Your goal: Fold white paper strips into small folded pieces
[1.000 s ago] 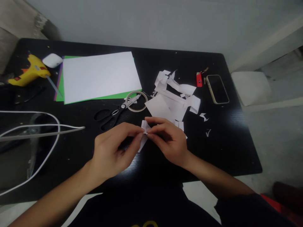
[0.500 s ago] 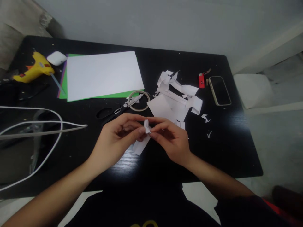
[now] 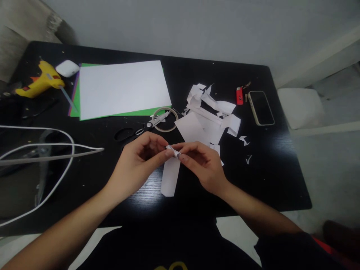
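Observation:
Both of my hands meet over the middle of the black table (image 3: 267,180). My left hand (image 3: 137,165) and my right hand (image 3: 202,165) pinch the folded top end of a white paper strip (image 3: 170,176) between thumbs and fingertips. The strip's free end hangs down toward me, flat over the table. Just behind my hands lies a heap of white paper scraps (image 3: 210,116).
Black-handled scissors (image 3: 140,131) rest on a tape roll (image 3: 165,120). White sheets on green paper (image 3: 120,88) lie at the back left, beside a yellow glue gun (image 3: 39,78) and a white case (image 3: 66,68). A red lighter (image 3: 239,95) and phone (image 3: 261,107) sit right. White cable (image 3: 56,150) loops left.
The paper strip has unrolled: its free end now hangs longer and straighter below my fingers. My hands stayed in nearly the same spot, still pinching its top.

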`<move>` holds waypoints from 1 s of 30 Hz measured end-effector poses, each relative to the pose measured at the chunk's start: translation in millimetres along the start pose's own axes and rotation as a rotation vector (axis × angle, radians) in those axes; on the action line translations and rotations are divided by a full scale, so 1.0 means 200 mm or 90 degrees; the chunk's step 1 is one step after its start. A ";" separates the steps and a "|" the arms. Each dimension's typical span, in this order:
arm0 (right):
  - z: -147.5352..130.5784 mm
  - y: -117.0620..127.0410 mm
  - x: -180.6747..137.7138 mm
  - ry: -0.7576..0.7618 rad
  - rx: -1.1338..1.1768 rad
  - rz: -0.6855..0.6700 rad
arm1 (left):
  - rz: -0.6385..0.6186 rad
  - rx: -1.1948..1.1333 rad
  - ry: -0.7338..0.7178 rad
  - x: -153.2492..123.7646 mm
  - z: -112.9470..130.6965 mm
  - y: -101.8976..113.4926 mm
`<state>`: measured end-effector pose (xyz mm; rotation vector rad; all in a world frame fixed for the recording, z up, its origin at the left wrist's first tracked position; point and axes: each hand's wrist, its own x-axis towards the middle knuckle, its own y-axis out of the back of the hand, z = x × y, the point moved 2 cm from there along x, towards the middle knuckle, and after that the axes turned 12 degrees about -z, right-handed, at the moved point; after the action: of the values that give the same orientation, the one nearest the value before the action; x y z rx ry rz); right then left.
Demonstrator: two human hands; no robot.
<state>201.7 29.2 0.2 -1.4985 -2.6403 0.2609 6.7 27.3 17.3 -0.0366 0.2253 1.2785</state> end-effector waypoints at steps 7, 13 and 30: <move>0.00 0.00 0.01 -0.006 0.000 0.020 | -0.036 -0.038 -0.027 0.01 0.00 -0.01; 0.01 0.01 0.01 -0.006 -0.015 0.053 | -0.021 0.055 -0.045 0.00 0.01 0.00; -0.03 0.07 0.04 -0.041 -0.016 0.008 | -0.063 0.314 -0.209 -0.05 0.01 -0.01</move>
<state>210.0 44.6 4.2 -1.5397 -2.6938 0.2833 6.4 16.6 21.5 0.5737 0.2461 1.0834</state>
